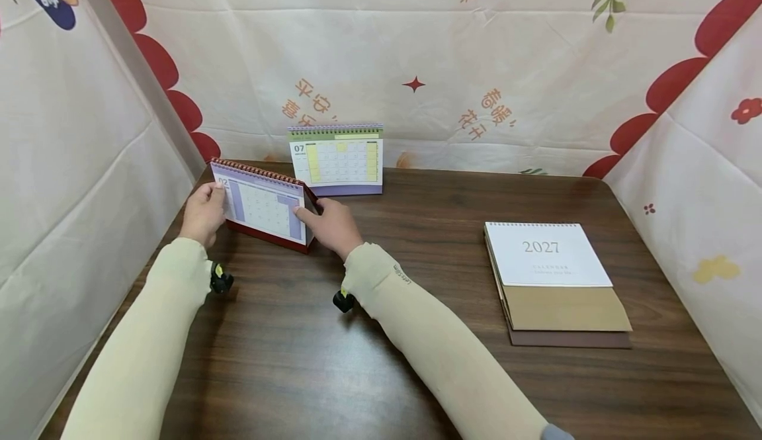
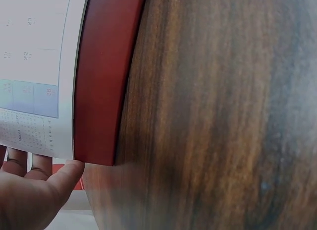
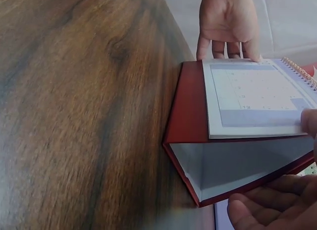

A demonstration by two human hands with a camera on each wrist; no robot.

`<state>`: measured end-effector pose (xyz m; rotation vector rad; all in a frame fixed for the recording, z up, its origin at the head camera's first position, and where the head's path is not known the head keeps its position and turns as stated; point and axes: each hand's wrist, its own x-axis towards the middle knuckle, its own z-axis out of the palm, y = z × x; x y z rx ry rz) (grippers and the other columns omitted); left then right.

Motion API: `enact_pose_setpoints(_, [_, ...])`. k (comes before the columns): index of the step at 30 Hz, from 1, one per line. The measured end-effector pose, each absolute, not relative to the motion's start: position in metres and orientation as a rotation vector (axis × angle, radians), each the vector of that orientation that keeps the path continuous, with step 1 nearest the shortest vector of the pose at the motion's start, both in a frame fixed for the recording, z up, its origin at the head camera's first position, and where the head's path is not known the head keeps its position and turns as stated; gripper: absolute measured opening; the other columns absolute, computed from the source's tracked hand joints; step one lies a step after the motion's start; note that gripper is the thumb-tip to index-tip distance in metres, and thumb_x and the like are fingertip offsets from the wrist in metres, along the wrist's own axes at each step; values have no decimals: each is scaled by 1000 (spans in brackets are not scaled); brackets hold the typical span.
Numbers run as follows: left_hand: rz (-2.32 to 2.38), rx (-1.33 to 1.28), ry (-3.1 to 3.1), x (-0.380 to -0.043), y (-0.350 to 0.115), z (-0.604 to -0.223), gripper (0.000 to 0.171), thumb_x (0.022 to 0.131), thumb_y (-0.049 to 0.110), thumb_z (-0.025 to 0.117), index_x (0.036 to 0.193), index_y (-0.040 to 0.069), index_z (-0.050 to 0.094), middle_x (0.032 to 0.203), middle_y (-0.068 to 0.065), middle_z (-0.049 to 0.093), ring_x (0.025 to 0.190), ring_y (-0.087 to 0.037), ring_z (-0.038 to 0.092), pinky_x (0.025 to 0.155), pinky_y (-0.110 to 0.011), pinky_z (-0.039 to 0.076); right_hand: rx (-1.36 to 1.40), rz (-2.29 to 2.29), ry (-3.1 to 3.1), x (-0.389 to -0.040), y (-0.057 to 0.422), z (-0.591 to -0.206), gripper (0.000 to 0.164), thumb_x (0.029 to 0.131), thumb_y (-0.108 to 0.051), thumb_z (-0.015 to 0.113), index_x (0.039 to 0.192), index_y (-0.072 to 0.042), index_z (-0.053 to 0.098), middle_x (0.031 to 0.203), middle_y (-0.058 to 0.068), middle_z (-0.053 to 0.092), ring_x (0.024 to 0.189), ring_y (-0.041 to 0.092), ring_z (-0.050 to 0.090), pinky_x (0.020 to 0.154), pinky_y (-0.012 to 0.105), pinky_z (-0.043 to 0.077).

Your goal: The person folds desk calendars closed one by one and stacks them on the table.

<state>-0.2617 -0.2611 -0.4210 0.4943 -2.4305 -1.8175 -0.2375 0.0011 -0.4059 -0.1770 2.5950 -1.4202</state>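
Note:
A red-based desk calendar (image 1: 262, 210) with a purple-and-white "02" page stands like a tent at the back left of the table. My left hand (image 1: 204, 215) holds its left edge. On the opposite side, my right hand (image 1: 336, 227) grips the calendar, thumb on the front page and fingers behind. The right wrist view looks into the hollow under the red stand (image 3: 190, 108), with the right fingers (image 3: 270, 200) along its rear panel. Page corners and left fingertips (image 2: 74, 168) meet in the left wrist view.
Just behind stands a second desk calendar (image 1: 342, 162), green and purple, showing "07". A white "2027" calendar (image 1: 548, 255) on a brown base sits at the right of the wooden table (image 1: 417, 334). Printed cloth (image 1: 381, 49) walls the back and sides.

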Motion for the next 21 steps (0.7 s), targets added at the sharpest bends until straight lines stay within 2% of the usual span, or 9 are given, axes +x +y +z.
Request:
enact_pose_setpoints(5, [-1839, 472, -2421, -261, -260, -422, 57, 106, 47, 32, 144, 6, 41, 141, -18, 40, 120, -26, 41, 104, -49, 39, -148, -1426, 2597, -235, 5, -407, 61, 91, -59, 62, 120, -6, 59, 96, 7, 62, 75, 18, 55, 59, 31, 44])
enact_pose_setpoints(21, [-1834, 403, -2485, -260, -257, -423, 61, 105, 51, 31, 146, 7, 39, 144, -18, 39, 127, -27, 40, 108, -51, 36, -196, -1381, 2690, -221, 10, -413, 56, 88, -61, 65, 104, -8, 60, 81, 6, 60, 64, 16, 52, 55, 30, 42])
